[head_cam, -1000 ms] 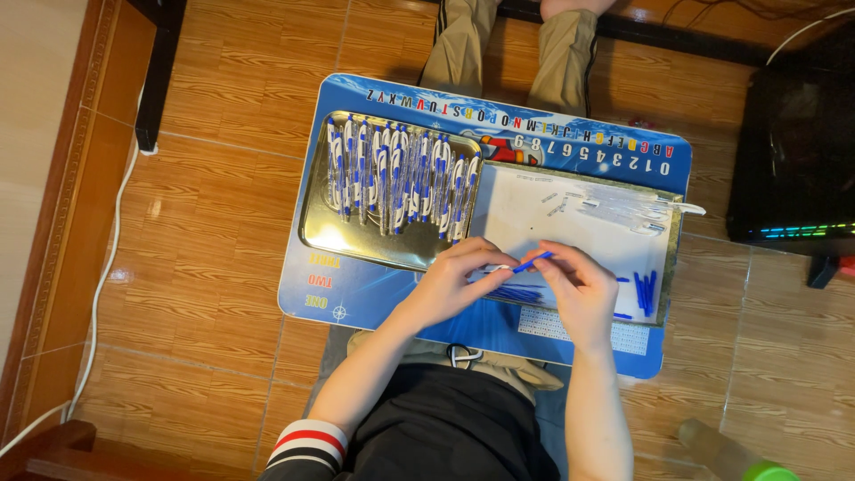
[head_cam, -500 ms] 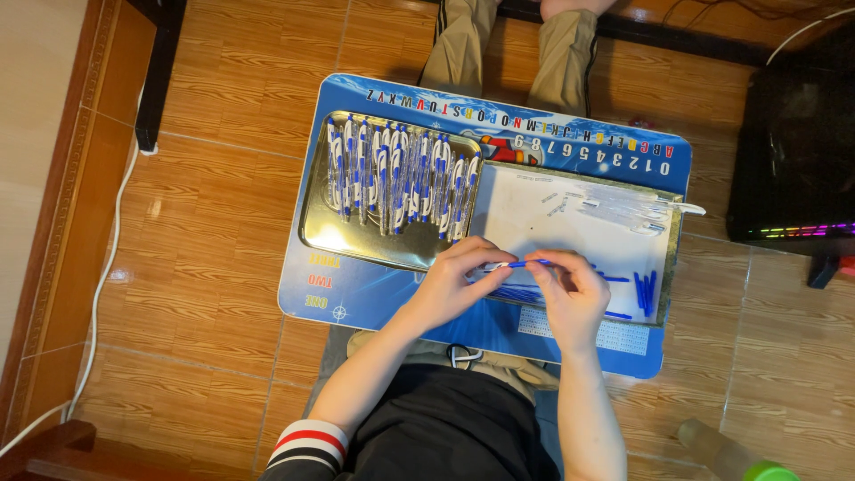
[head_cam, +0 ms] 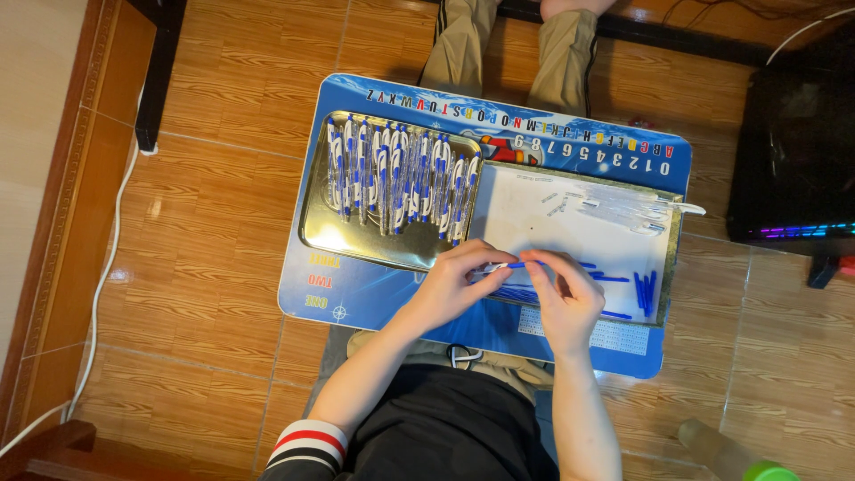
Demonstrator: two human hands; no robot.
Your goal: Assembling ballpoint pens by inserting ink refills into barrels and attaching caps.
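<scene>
My left hand (head_cam: pixel 456 283) and my right hand (head_cam: pixel 563 294) meet over the near edge of a white-lined tray (head_cam: pixel 570 233), both pinching one small blue and white pen (head_cam: pixel 509 265) between the fingertips. Loose blue pen parts (head_cam: pixel 643 290) lie on the tray to the right of my hands. Clear pen barrels (head_cam: pixel 623 214) lie at the tray's far side. A shiny metal tray (head_cam: pixel 322 233) to the left holds several assembled blue and white pens (head_cam: pixel 401 178) in a row.
Both trays rest on a blue lap table (head_cam: pixel 356 289) printed with letters and numbers. Another person's legs (head_cam: pixel 512 44) stand beyond it. A black device with coloured lights (head_cam: pixel 793 160) is at the right, a white cable (head_cam: pixel 98 294) at the left, on the brown tiled floor.
My hands have drawn closer together on the pen, and the right hand has shifted slightly leftward toward the left hand.
</scene>
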